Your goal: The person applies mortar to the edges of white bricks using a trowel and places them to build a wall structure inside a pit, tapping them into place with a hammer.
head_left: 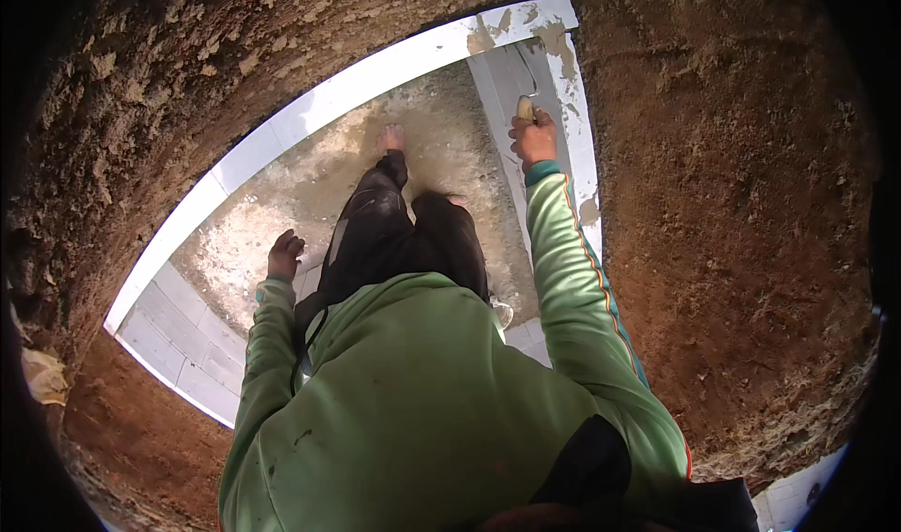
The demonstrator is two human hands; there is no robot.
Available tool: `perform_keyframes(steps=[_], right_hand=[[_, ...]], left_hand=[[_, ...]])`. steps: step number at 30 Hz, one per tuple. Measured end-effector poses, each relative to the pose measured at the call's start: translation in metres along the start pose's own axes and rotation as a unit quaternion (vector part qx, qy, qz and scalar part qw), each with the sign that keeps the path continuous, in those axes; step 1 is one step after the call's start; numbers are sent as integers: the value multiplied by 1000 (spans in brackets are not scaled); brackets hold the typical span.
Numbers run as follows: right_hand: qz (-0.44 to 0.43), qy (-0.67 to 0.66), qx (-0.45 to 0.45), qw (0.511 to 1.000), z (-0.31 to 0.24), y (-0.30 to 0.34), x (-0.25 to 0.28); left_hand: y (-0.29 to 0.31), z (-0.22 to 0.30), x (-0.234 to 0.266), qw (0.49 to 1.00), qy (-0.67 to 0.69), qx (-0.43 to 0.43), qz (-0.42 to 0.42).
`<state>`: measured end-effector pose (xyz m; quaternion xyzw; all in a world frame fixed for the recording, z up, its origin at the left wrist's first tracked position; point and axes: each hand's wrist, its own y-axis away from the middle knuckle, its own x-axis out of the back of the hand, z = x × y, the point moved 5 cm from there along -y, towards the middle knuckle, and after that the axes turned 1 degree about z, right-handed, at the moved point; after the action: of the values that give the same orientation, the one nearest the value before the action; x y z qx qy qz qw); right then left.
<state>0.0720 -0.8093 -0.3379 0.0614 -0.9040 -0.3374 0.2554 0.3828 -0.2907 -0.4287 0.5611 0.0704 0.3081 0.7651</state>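
Note:
My right hand (535, 140) is wrapped round the pale yellowish handle of a trowel (525, 108). It reaches out to the right-hand inner wall face (505, 82), which is smeared smooth and grey. A thin metal shank shows beyond the handle; the blade blends into the grey surface, so its outline is hard to make out. Beside my left thigh hangs my left hand (284, 255), its fingers loosely bent with nothing visible in them. Close to the right hand, wet mortar patches (560, 58) lie on the white wall top (580, 147).
A white block wall (324, 91) rings the pit I stand in. My bare foot (391, 138) rests on its rough, mortar-stained floor (436, 110). Brown soil (713, 204) rises outside the wall on several sides. A whitish curved object (504, 312), partly hidden, is beside my right hip.

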Motion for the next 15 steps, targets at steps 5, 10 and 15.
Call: perform_keyframes(steps=[5, 10, 15], right_hand=[[-19, -49, 39, 998, -24, 54, 32], [-26, -20, 95, 995, 39, 97, 56], [-42, -32, -51, 997, 145, 114, 57]], left_hand=[[4, 6, 10, 999, 38, 0, 24], [-5, 4, -11, 999, -42, 24, -15], [-27, 38, -23, 994, -86, 2, -64]])
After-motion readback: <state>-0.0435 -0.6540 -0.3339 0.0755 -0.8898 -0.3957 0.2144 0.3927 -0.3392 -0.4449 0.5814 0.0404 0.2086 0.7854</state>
